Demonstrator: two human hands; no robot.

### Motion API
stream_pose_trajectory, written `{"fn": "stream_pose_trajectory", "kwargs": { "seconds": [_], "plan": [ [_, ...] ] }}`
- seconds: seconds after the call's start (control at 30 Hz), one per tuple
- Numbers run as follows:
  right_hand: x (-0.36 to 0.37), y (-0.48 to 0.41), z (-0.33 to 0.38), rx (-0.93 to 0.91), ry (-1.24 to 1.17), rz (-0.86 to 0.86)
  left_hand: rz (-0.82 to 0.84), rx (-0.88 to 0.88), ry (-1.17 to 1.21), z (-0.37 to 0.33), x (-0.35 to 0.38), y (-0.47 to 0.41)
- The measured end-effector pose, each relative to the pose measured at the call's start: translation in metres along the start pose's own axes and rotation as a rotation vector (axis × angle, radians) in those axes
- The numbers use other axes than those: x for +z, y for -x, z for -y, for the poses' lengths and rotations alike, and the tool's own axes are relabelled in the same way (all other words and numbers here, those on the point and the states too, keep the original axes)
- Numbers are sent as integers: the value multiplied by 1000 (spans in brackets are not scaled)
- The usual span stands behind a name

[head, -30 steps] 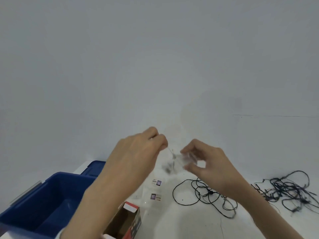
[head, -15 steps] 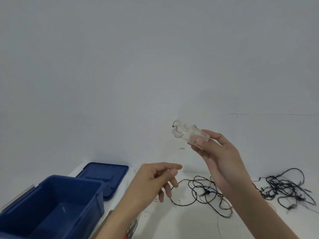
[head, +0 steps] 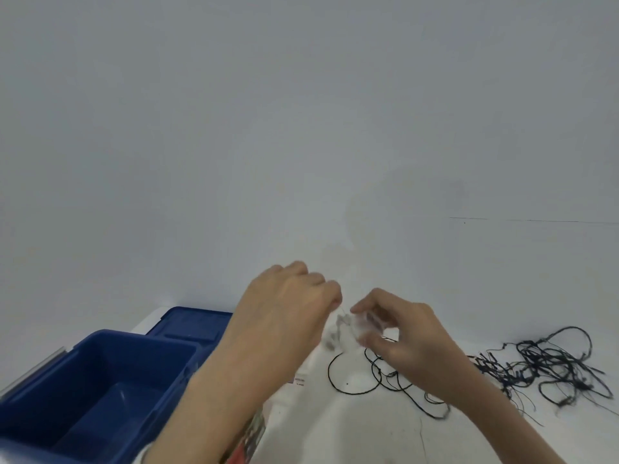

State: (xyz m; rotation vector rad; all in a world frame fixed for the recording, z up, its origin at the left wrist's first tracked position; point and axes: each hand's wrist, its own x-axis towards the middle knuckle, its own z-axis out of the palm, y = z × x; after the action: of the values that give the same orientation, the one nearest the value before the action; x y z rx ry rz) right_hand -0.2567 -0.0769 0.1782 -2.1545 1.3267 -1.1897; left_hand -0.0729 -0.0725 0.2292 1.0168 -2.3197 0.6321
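Note:
My right hand (head: 407, 336) pinches a small clear plastic bag (head: 360, 324) between thumb and fingers, above the white table (head: 351, 426). My left hand (head: 288, 313) is raised just left of the bag with its fingers curled together at the bag's edge; what they pinch is blurred. A small dark piece shows faintly inside the bag.
An open blue plastic bin (head: 100, 390) stands at the lower left, its blue lid (head: 194, 324) lying behind it. A loose black cord (head: 375, 380) lies under my right hand, and a tangled pile of black cords (head: 549, 370) at the right. A small box (head: 248, 440) sits by my left forearm.
My right hand has come down from holding the clear bag up high. My left hand rose from the table to meet it at the bag.

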Motion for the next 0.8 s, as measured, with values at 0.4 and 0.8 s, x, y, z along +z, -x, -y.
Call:
{"fn": "stream_pose_trajectory", "kwargs": {
  "seconds": [0.4, 0.8],
  "plan": [
    [-5, 1, 12, 213, -1252, -144, 88, -654, 1278, -11, 34, 14],
    [12, 4, -1, -27, -105, -505, 105, -186, 25, -31, 26, 18]
  ]
}}
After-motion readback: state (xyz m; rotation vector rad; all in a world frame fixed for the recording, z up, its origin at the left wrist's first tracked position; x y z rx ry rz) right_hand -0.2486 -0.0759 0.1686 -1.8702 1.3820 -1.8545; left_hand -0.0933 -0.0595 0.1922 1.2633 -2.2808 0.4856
